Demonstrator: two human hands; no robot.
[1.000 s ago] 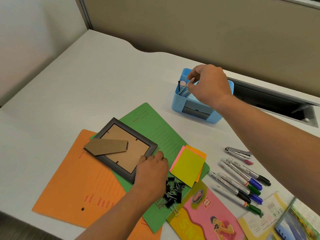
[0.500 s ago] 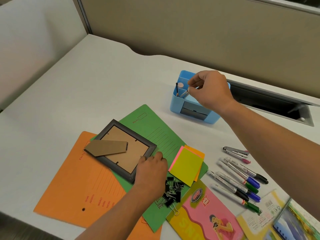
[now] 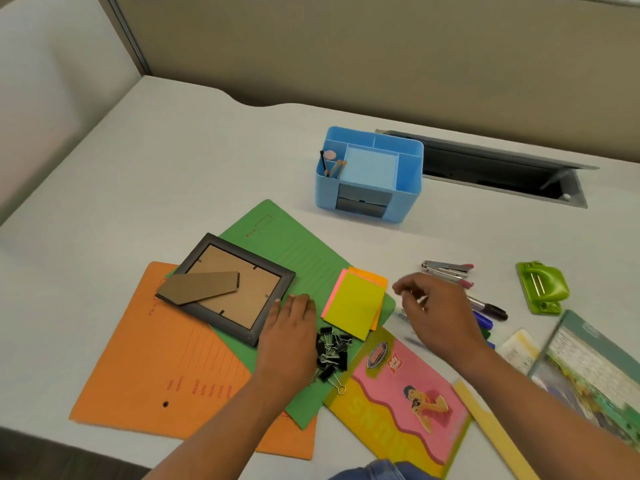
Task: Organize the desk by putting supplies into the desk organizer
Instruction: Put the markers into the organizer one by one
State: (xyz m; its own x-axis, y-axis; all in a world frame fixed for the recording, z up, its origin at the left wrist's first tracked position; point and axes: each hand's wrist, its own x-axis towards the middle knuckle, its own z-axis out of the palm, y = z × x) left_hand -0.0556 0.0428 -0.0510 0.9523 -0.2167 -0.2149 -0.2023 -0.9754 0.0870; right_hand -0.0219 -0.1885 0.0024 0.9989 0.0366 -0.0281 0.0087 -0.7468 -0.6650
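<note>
Left hand (image 3: 287, 327) lying flat, palm down, fingers straight and together, left forearm (image 3: 214, 434) stretching forward, right hand (image 3: 440, 313) hovering, fingers loosely curling, gripping nothing, right forearm (image 3: 554, 410) angling inward.

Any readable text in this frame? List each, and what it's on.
"Jolly Time": label on the pink-and-yellow booklet.
Too blurred or small to read: the booklet's oval logo and large yellow letters; red print on the green folder and orange folder; the printed sheet at right.
</note>
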